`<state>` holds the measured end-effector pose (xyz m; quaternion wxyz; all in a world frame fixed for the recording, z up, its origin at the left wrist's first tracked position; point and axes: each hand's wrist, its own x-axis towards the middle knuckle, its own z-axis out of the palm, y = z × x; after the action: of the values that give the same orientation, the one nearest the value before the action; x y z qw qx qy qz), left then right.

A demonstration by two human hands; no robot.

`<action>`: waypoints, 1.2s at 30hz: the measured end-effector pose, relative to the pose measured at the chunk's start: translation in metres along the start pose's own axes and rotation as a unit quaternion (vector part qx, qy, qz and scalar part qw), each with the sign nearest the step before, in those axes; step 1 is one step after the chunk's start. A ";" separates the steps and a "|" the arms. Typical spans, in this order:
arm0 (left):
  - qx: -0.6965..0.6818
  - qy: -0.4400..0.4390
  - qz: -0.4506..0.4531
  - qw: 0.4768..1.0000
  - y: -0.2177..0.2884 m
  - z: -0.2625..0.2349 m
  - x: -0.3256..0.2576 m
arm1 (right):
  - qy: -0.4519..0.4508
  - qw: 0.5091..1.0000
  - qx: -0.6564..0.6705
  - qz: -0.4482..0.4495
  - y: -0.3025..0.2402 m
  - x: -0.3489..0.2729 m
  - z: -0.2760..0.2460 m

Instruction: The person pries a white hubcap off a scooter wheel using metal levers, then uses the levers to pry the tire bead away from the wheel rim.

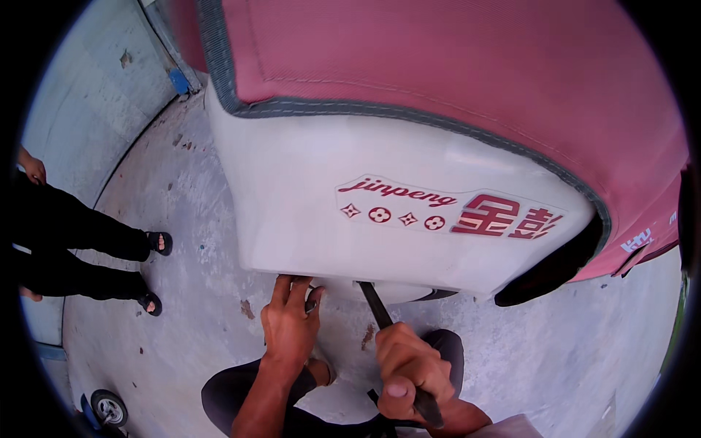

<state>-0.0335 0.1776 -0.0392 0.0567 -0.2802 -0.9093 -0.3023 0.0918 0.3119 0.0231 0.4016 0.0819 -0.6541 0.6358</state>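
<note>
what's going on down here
A person is low down before a white panel topped by a pink cover. The right hand has its grip closed around a dark bar, whose far end reaches the panel's lower edge. The left hand is at that edge too; what it holds, if anything, is unclear. Someone in black trousers stands off to the left.

The floor (pixel 197 336) was grey, worn concrete. At the left, the 2 dark sandals (pixel 168 241) of a standing person (pixel 80 226) rested on it; at the lower left stood a small wheel (pixel 108 407). Brown patches (pixel 247 309), debris or stains, marked it nearer the middle.
</note>
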 end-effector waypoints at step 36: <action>0.060 0.039 0.153 0.986 0.000 0.016 -0.010 | 0.004 1.000 -0.009 -0.011 -0.009 -0.007 -0.005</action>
<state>-0.0237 0.1819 -0.0545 0.1540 -0.3998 -0.8695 -0.2456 0.1041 0.3117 0.0244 0.4121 0.0825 -0.6572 0.6256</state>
